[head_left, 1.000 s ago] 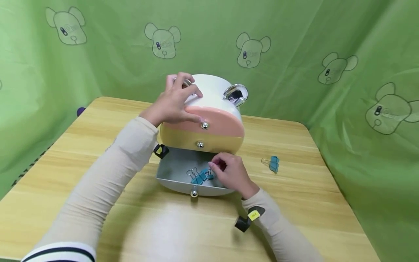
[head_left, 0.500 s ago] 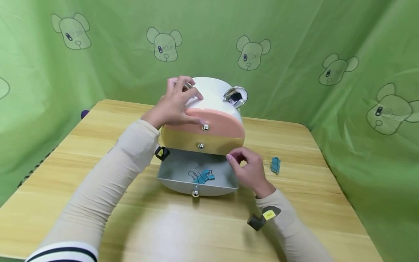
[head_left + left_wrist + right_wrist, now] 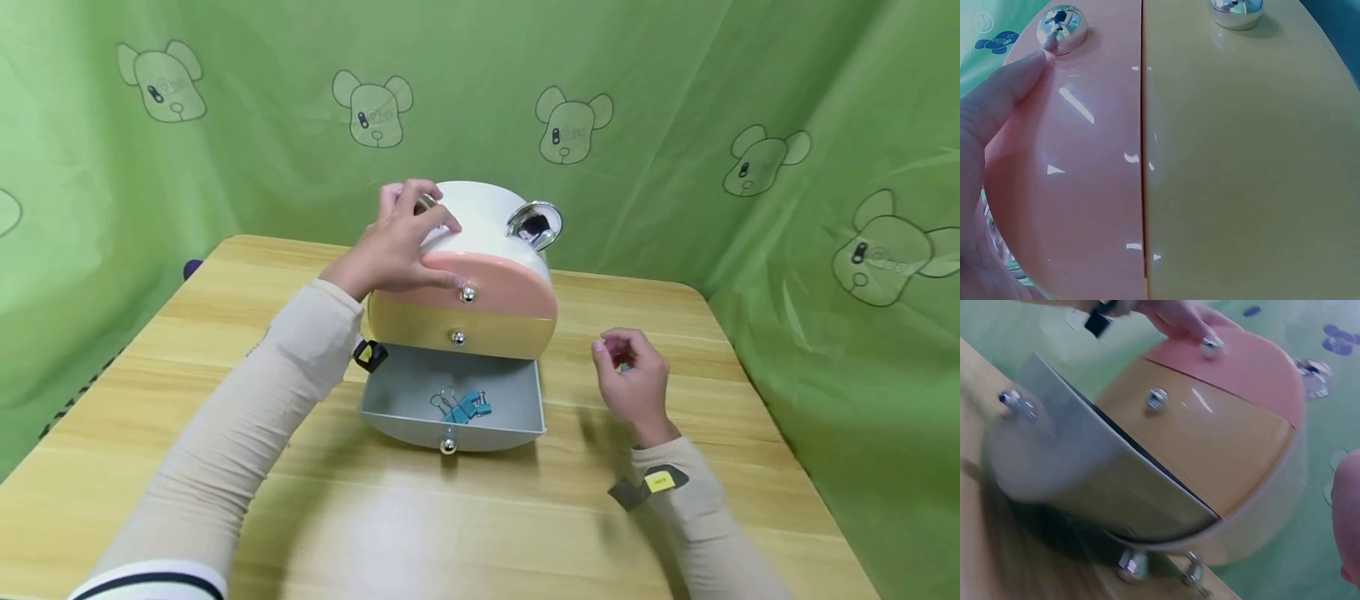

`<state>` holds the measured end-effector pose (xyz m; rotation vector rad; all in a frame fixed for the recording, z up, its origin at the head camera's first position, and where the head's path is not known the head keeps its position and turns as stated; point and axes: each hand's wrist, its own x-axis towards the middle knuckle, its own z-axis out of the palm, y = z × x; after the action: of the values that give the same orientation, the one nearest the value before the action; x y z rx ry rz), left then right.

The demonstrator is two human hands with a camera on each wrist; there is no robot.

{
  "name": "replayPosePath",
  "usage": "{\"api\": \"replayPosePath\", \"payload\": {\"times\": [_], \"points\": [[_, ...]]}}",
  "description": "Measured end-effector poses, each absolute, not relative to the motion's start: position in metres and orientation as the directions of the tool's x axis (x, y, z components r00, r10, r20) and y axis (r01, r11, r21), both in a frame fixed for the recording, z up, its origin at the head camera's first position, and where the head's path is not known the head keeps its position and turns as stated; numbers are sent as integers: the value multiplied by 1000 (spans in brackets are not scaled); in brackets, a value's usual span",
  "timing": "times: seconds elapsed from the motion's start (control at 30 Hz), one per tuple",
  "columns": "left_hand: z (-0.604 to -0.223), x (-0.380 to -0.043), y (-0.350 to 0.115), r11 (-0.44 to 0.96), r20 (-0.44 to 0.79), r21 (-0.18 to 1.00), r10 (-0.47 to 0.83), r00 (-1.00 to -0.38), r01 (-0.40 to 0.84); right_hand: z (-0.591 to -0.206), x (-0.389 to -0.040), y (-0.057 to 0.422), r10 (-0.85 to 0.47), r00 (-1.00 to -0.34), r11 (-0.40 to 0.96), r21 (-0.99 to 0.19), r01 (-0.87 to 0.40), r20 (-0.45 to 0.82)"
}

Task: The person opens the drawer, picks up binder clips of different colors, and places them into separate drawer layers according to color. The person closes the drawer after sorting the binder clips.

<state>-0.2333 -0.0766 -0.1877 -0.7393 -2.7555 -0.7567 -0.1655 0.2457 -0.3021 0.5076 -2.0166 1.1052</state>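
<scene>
A small drawer cabinet (image 3: 487, 200) with a white body and chrome ears stands on the table. Its pink drawer (image 3: 517, 287) and yellow drawer (image 3: 405, 321) are closed, while the grey bottom drawer (image 3: 405, 375) is pulled out. My left hand (image 3: 397, 246) grips the cabinet's top left, fingers by the ear and thumb on the pink front beside its chrome knob (image 3: 1063, 28). Teal binder clips (image 3: 467, 406) lie in the grey drawer. My right hand (image 3: 633, 379), fingers loosely curled, is over the table right of the cabinet. Through its finger gap shows a bit of teal, where another binder clip lies mostly hidden.
The wooden table (image 3: 465, 533) reaches to a green curtain (image 3: 472, 108) printed with bear heads, at the back and sides. Chrome feet (image 3: 1132, 562) show under the cabinet in the right wrist view. The open drawer juts toward the front.
My right hand has moved out of the grey drawer to the right, over the binder clip on the table. My left hand keeps its place on the cabinet.
</scene>
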Motion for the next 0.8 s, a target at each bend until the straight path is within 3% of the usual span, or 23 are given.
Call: {"api": "replayPosePath", "payload": {"times": [0.43, 0.8], "points": [[-189, -232, -77, 746, 314, 424, 410, -856, 513, -334, -197, 306, 188, -733, 662, -635, -397, 654], [-189, -231, -76, 743, 317, 434, 403, -859, 509, -348, -202, 328, 203, -860, 734, -654, -182, 467]]}}
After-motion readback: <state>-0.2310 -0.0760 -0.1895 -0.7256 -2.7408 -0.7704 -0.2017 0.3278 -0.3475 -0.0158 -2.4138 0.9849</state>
